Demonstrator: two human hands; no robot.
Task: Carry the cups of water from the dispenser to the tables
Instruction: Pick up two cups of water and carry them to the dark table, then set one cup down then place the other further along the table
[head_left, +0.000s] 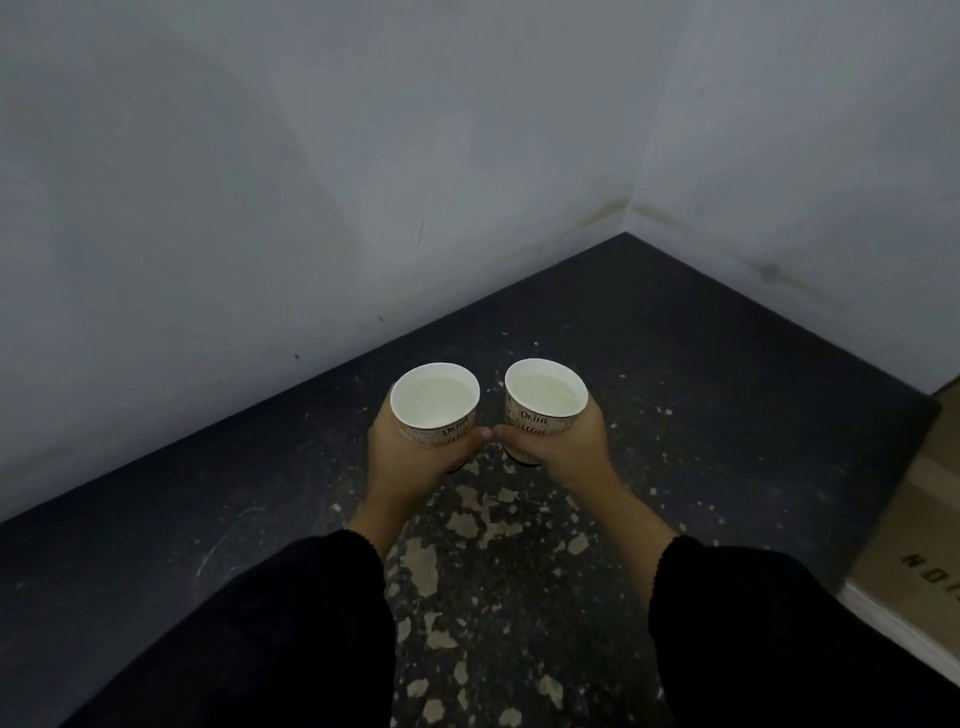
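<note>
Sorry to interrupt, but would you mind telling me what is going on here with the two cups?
A person in dark sleeves is carrying two paper cups of water, one in each hand. The left hand grips the left cup and the right hand grips the right cup. Both cups are upright, fairly full, and held side by side above a dark speckled floor near a wall corner. A cardboard box sits at the right. No dispenser or table is in view.

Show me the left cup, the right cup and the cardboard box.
left cup (435, 402): head view, on the water inside the rim.
right cup (546, 396): head view, on the water inside the rim.
cardboard box (919, 525): head view, on its brown top face.
</note>
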